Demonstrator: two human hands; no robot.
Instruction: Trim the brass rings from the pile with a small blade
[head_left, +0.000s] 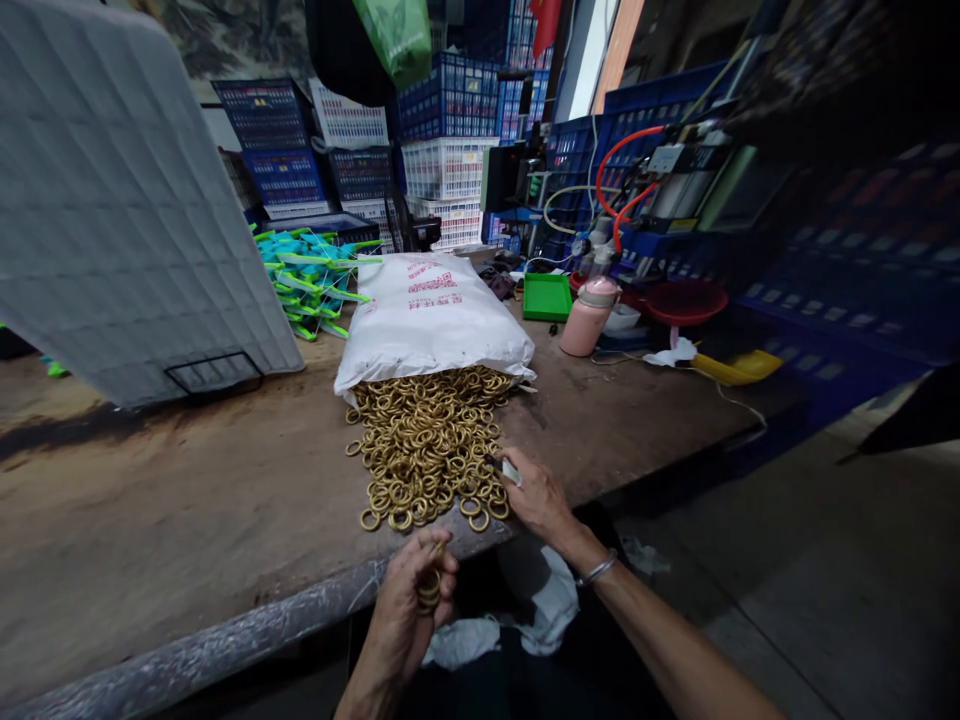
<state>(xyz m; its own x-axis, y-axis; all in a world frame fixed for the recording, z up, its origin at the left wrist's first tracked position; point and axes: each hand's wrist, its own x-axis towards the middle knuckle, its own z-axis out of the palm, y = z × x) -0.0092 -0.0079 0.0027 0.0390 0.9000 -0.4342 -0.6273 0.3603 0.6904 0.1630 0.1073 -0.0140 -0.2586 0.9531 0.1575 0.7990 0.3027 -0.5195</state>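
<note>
Several gold-coloured rings (428, 592) sit in my left hand (405, 600), whose fingers curl around them just in front of the table edge. My right hand (536, 495) is closed at the right side of a heap of the same rings (427, 440). At its fingertips shows a small white piece (511, 472) with a dark tip; whether it is a tool or a finger wrapping I cannot make out. The heap spills from the open mouth of a white sack (439, 320) with red print, lying on the table (247, 500).
Left of the sack stands a large pale ribbed panel (135, 200), beside a pile of green and blue plastic parts (311, 280). A pink bottle (590, 318), a green tray (547, 297) and a yellow scoop (739, 367) are on the right. Stacked crates (450, 110) fill the back.
</note>
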